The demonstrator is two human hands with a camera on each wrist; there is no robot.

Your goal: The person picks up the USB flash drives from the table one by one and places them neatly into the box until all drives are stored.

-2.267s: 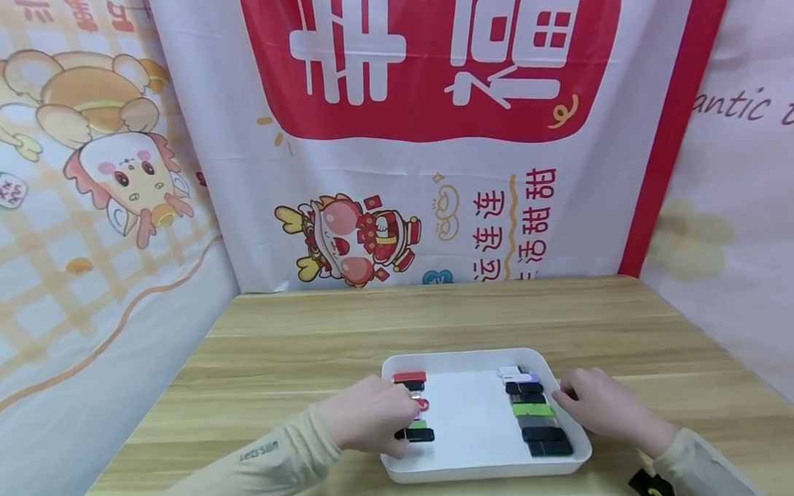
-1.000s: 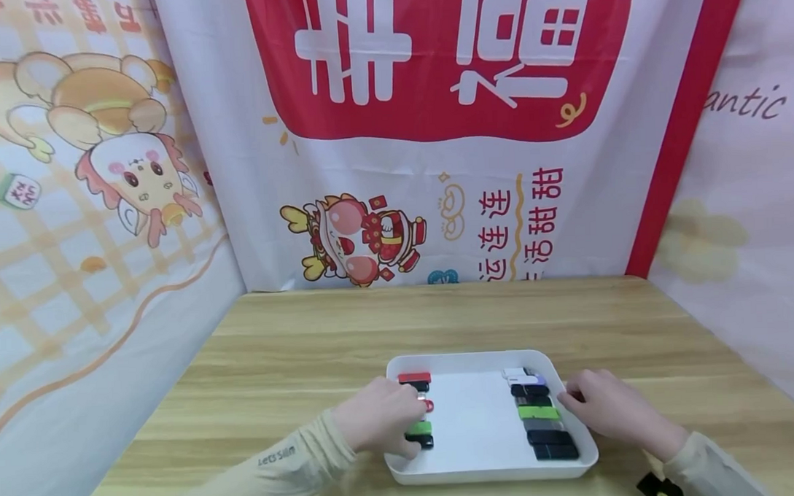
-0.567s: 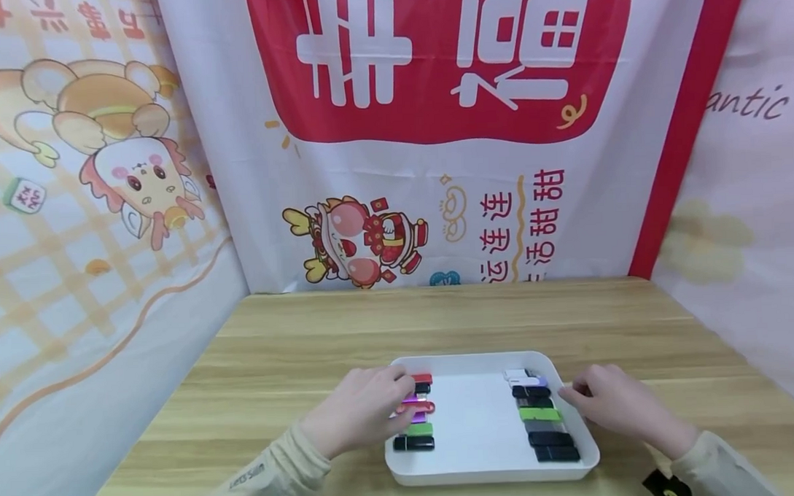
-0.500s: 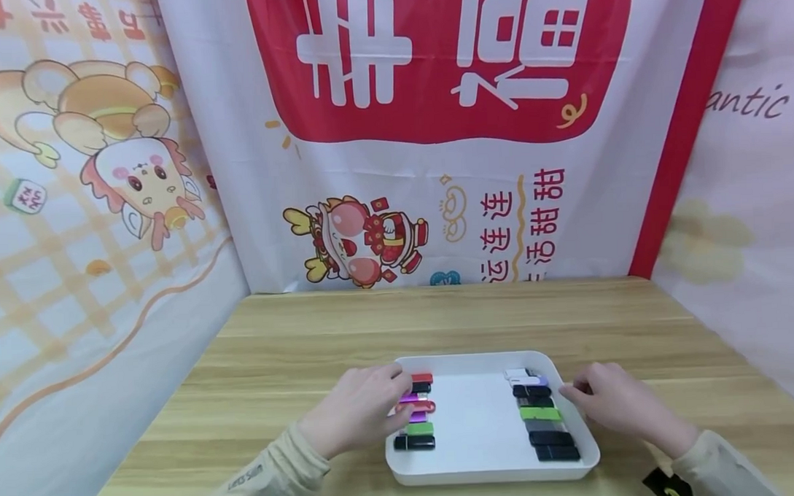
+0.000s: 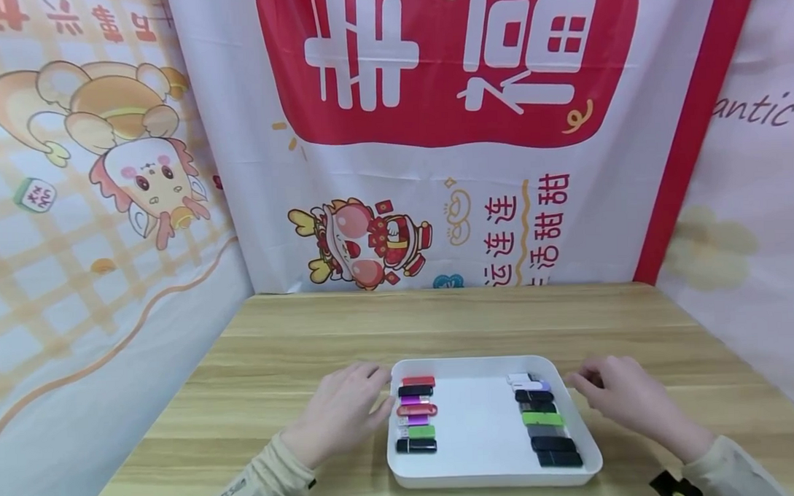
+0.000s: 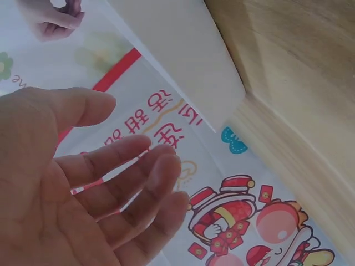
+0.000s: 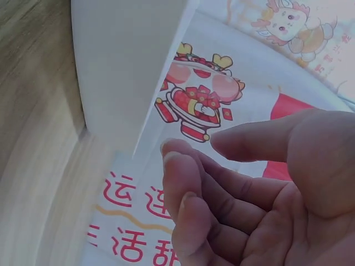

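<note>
A white tray (image 5: 490,481) holds two columns of USB flash drives. Along its left side lie a red drive (image 5: 418,381), a black one (image 5: 417,446), a green one (image 5: 422,432), and red and purple ones between. The right column has white, black and grey drives and a bright green drive (image 5: 543,419). My left hand (image 5: 343,410) is just outside the tray's left wall, fingers loosely bent and holding nothing. Beyond the right wall is my right hand (image 5: 622,393), its fingers loosely curled with a gap to the thumb (image 7: 255,138) and nothing between them.
The tray stands on a wooden table (image 5: 308,324). A printed white and red cloth (image 5: 459,158) hangs behind, with patterned cloths at both sides. A small black object (image 5: 674,485) with a yellow mark lies near my right wrist.
My left hand has drawn back leftward from over the left column to outside the tray, uncovering those drives. My right hand stays by the right wall, slightly farther off.
</note>
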